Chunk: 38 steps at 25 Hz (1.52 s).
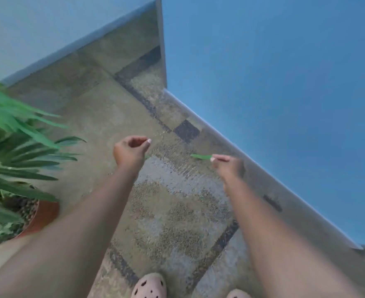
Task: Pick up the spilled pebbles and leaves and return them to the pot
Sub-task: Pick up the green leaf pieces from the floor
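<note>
Green leaf (201, 156) in right hand (227, 166), one terracotta pot (45, 214), two shoes (149, 286)

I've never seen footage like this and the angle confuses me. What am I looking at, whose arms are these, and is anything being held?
It is one picture from a camera worn on a person's head, looking down at their own bare arms. The right hand pinches a green leaf. The left hand is loosely curled; a bit of green shows at its edge, but the blur hides whether it is held. Below lies patterned carpet beside a blue wall. At left stands a terracotta pot with a leafy plant. Pale clogs show at the bottom.
</note>
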{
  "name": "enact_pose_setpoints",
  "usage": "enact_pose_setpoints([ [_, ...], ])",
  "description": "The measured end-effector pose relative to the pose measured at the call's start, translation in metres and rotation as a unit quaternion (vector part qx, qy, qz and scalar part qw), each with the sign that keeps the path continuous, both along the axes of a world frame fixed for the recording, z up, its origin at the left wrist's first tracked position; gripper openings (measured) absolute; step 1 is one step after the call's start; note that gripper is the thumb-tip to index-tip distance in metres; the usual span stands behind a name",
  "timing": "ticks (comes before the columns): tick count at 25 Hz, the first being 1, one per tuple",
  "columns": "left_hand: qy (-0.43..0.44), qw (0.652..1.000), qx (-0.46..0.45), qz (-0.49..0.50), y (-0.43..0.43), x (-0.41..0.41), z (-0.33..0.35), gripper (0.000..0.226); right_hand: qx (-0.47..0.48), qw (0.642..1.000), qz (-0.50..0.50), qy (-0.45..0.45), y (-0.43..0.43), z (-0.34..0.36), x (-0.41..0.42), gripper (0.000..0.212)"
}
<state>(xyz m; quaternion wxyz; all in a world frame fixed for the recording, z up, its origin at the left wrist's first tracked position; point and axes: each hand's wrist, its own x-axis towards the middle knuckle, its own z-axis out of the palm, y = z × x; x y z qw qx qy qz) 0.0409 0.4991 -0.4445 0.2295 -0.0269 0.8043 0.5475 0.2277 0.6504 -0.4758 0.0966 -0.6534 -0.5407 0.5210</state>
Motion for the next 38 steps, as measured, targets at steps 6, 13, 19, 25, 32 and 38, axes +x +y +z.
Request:
enact_pose_setpoints([
  [6, 0.082, 0.994, -0.063, -0.03, 0.009, -0.056, -0.14, 0.011, 0.091, 0.982, 0.149, -0.075, 0.039, -0.15, -0.031, 0.014],
  [13, 0.144, 0.904, -0.313, -0.254, -0.028, -0.081, -0.244, 0.054, 0.334, 0.783, 0.451, -0.27, 0.061, -0.222, -0.048, 0.051],
  [19, 0.192, 0.88, -0.357, -0.248, -0.034, -0.108, -0.255, 0.051, 0.396, 0.768, 0.425, -0.27, 0.078, -0.232, -0.057, 0.06],
  [25, 0.119, 0.925, -0.275, -0.235, -0.041, -0.114, -0.248, 0.015, 0.372, 0.8, 0.387, -0.267, 0.065, -0.223, -0.068, 0.024],
  [32, 0.109, 0.942, -0.275, -0.16, -0.103, -0.135, -0.241, 0.008, 0.325, 0.877, 0.338, -0.102, 0.007, -0.207, -0.137, 0.028],
  [38, 0.126, 0.917, -0.272, -0.263, -0.11, -0.106, -0.258, 0.027, 0.212, 0.885, 0.414, 0.005, -0.098, -0.214, -0.183, 0.032],
])
